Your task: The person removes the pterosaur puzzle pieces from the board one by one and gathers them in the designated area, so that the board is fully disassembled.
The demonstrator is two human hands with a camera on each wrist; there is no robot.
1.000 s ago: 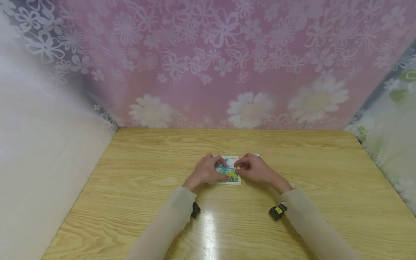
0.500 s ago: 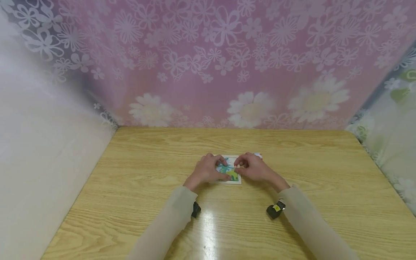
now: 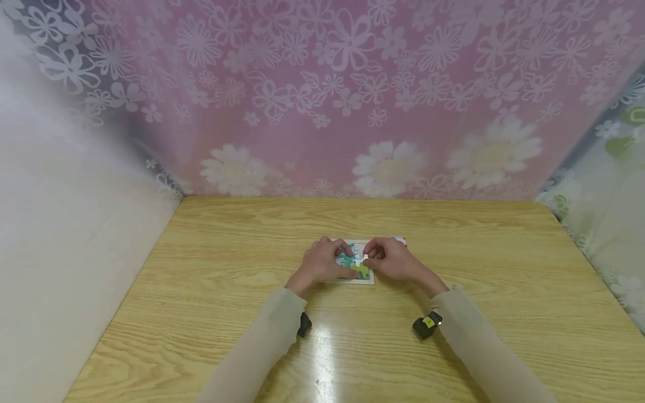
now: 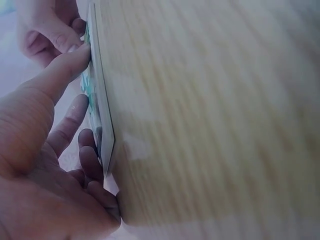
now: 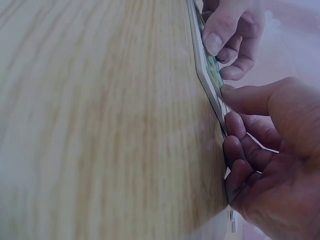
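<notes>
A small jigsaw puzzle [image 3: 363,272] in a white frame lies flat on the table, with a green and teal picture. My left hand [image 3: 322,262] rests over its left side in the head view, thumb and index finger pressing on the picture. Along its right side, my right hand [image 3: 395,259] pinches a small white puzzle piece [image 3: 365,257] with a bit of red, over the picture. The wrist views show the puzzle edge-on. There the left thumb [image 4: 75,60] and the right thumb [image 5: 245,97] touch its face; the pinched piece is hidden by fingers.
Behind the right hand lies a small colourful card or piece [image 3: 401,240], partly covered. The wooden table [image 3: 227,252] spreads around the puzzle, with a pink flowered curtain [image 3: 312,140] at its back edge and a pale wall or sheet on the left.
The right fingers shift slightly at the puzzle's right side, and more of the white piece shows between them. The left hand stays almost still.
</notes>
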